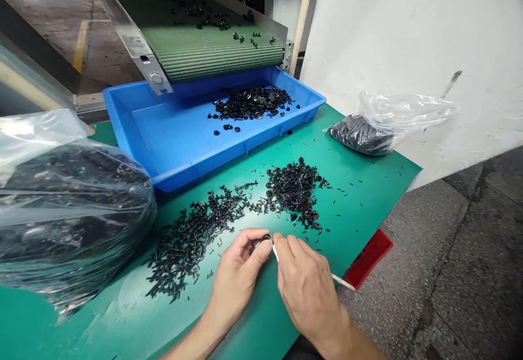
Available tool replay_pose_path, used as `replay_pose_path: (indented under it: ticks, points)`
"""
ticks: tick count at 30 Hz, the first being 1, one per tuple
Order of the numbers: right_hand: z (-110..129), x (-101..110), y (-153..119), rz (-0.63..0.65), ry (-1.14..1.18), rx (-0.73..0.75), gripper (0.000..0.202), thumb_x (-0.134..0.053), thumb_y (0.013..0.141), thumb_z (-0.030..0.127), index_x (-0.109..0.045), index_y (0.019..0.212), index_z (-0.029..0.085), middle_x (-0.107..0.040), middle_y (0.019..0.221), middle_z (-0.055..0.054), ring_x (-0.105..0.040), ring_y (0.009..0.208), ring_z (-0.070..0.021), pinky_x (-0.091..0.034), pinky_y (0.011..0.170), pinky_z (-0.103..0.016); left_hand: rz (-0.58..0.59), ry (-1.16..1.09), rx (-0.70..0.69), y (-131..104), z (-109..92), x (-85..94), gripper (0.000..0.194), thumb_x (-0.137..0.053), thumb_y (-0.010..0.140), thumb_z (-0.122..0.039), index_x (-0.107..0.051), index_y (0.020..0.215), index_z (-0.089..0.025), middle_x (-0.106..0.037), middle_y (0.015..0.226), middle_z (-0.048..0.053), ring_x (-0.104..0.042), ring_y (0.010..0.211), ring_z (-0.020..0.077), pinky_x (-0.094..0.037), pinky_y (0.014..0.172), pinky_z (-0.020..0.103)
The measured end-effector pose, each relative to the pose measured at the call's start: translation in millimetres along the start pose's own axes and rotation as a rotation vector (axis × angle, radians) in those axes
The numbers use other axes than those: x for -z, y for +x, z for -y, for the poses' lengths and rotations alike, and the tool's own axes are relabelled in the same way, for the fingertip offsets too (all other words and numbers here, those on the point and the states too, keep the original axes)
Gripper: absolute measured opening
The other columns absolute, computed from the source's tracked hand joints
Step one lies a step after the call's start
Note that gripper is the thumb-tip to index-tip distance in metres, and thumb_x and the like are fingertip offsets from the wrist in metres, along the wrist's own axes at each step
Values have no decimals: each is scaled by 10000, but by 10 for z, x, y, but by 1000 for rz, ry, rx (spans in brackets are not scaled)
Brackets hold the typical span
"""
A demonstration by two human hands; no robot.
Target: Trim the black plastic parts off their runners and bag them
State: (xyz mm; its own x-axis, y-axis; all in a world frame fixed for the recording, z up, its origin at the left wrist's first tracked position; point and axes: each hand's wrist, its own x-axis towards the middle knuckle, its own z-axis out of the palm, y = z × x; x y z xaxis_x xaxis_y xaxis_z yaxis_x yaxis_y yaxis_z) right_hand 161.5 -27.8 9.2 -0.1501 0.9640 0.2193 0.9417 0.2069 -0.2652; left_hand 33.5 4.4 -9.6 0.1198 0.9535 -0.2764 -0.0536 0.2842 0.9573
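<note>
My left hand (241,267) pinches a small black part (266,237) between thumb and fingers, above the green table (261,316). Against it, my right hand (304,278) is closed round a thin white-handled tool (342,281), whose tip meets the part at my left fingertips. Past my hands lies a pile of round and branched black pieces (292,188). Left of my left hand spreads a second pile of thin black branched pieces (196,235).
A blue tray (175,172) holding black parts stands under a green conveyor belt (212,49). At the left is a large clear bag of black parts (77,202); a smaller bag (363,134) lies at the right. A red bin (370,259) sits below the table's right edge.
</note>
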Motion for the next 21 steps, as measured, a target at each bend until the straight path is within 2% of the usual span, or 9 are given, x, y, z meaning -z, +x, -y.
replay_pose_path:
  ticks: [4,6,8,10,12,14,17,21]
  points:
    - [-131,96,145,284,284,-93,244,-406,861,39,-550,765,211,-576,627,33,-508,555,-126,-278,528,-257,-3,82,-22,-13,-20,-9,240,-651,801,-419,-662,910,-206,-637,789,10,-530,723,181,-438,669,291]
    - [-229,121,226,366,388,-130,248,-407,835,34,-510,695,211,-533,569,57,-480,531,-109,-274,538,-235,-10,113,-16,-29,-13,-10,246,-622,827,-425,-652,931,-204,-618,781,10,-513,706,177,-422,645,285]
    - [-301,116,301,337,379,-177,239,-403,836,41,-515,707,209,-537,576,54,-482,536,-109,-277,549,-234,-13,119,10,-42,-1,-9,251,-595,852,-428,-632,965,-206,-578,754,-2,-479,674,165,-397,612,274]
    - [-326,86,378,232,294,-191,215,-403,871,73,-562,815,206,-599,670,26,-528,591,-125,-289,562,-242,-5,77,43,-43,10,-6,244,-568,875,-429,-606,980,-212,-514,702,-23,-433,628,150,-362,569,261]
    - [-311,40,461,140,186,-160,211,-418,897,104,-592,961,206,-653,816,-15,-585,695,-149,-313,589,-247,26,-15,67,-33,18,1,216,-542,897,-413,-586,973,-215,-482,679,-31,-406,606,140,-325,532,247]
    - [-281,-7,544,123,89,-118,235,-443,893,109,-599,1034,212,-667,890,-42,-613,747,-168,-325,598,-252,74,-118,82,-17,24,13,181,-530,911,-381,-577,969,-216,-497,686,-27,-383,584,126,-281,499,235]
    - [-255,-39,623,157,26,-97,217,-457,876,96,-617,975,204,-669,845,-48,-620,707,-175,-310,565,-255,121,-217,78,2,26,29,151,-532,920,-339,-578,990,-213,-519,704,-26,-342,549,104,-248,484,231]
    - [-222,37,558,131,106,-124,202,-459,859,99,-613,937,205,-671,811,-14,-603,687,-149,-325,570,-244,95,-244,77,12,19,31,204,-561,911,-365,-581,1042,-211,-556,764,-18,-368,549,90,-285,506,236]
